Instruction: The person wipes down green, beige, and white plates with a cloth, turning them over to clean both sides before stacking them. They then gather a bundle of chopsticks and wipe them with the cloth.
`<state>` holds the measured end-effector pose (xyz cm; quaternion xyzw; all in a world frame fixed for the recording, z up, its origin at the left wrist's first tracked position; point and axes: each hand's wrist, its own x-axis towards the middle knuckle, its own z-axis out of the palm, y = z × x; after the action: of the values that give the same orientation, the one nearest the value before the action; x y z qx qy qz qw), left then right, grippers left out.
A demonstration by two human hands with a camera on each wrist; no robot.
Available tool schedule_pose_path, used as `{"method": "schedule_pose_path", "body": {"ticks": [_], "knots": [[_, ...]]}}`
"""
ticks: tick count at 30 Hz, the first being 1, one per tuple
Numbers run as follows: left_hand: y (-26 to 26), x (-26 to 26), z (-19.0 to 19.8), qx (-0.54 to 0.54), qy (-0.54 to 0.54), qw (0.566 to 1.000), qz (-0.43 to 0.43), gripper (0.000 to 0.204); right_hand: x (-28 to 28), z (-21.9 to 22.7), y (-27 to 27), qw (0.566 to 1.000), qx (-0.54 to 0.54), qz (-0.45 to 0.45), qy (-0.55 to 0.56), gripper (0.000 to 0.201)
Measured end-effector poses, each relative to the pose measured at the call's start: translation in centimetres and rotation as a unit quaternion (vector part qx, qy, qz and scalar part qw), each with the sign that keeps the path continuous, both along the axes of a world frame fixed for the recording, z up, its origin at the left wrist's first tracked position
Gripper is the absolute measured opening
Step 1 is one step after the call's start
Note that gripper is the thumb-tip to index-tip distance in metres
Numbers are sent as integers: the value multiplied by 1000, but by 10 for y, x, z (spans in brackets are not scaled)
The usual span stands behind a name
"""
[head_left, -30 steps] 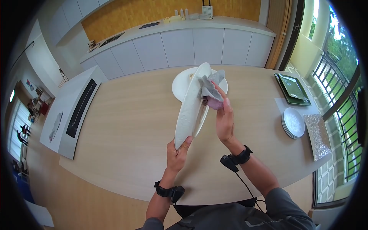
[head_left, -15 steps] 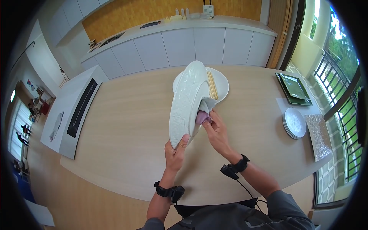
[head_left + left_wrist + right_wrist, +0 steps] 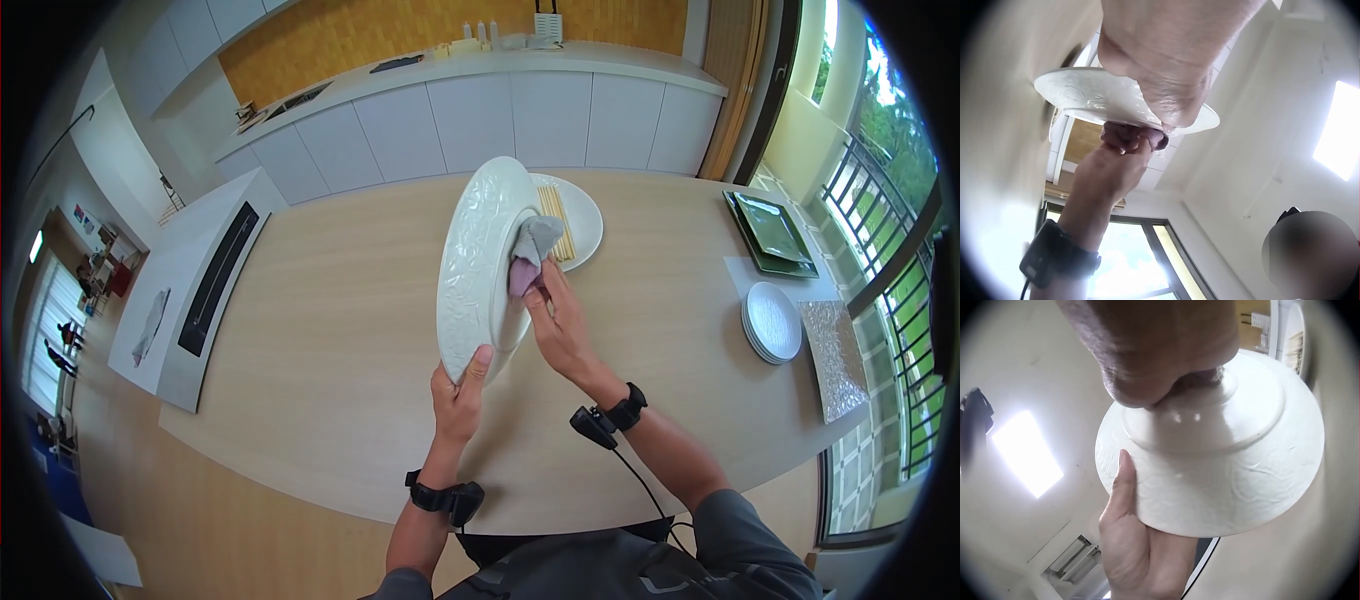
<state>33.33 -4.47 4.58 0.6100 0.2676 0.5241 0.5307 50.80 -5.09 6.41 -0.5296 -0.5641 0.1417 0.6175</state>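
Observation:
My left hand [image 3: 457, 400] grips the near rim of a white plate [image 3: 470, 250] with an embossed wide rim, thumb over its edge. The plate is held up on a steep tilt above the table. A grey and mauve cloth [image 3: 537, 238] is bunched in my right hand [image 3: 562, 325], fingers and thumb pinching it against the middle of the plate's right-hand side. In the right wrist view the plate's raised ring [image 3: 1204, 444] shows, with my right hand covering most of the cloth. The left wrist view shows the cloth's mauve part [image 3: 1129, 135] at the plate.
Behind the held plate, a white plate [image 3: 590, 225] carries several wooden chopsticks [image 3: 557, 222]. At the table's right lie green square plates [image 3: 770, 228], a stack of small white plates [image 3: 771, 322] and a textured silvery tray [image 3: 836, 360]. Another cloth [image 3: 151, 325] rests on the white unit at left.
The plate has turned from nearly edge-on to show more of its embossed face. My right hand has come down from the far rim with the cloth to the plate's middle; chopsticks now show behind.

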Motion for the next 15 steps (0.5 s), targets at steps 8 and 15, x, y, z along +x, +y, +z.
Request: {"method": "schedule_pose_path", "body": {"ticks": [8, 15], "knots": [[1, 4, 2, -1, -17, 1000, 10, 37, 0, -48, -14, 996, -32, 37, 73, 15], [2, 2, -1, 4, -10, 1000, -6, 35, -23, -11, -44, 997, 10, 21, -78, 34]]}}
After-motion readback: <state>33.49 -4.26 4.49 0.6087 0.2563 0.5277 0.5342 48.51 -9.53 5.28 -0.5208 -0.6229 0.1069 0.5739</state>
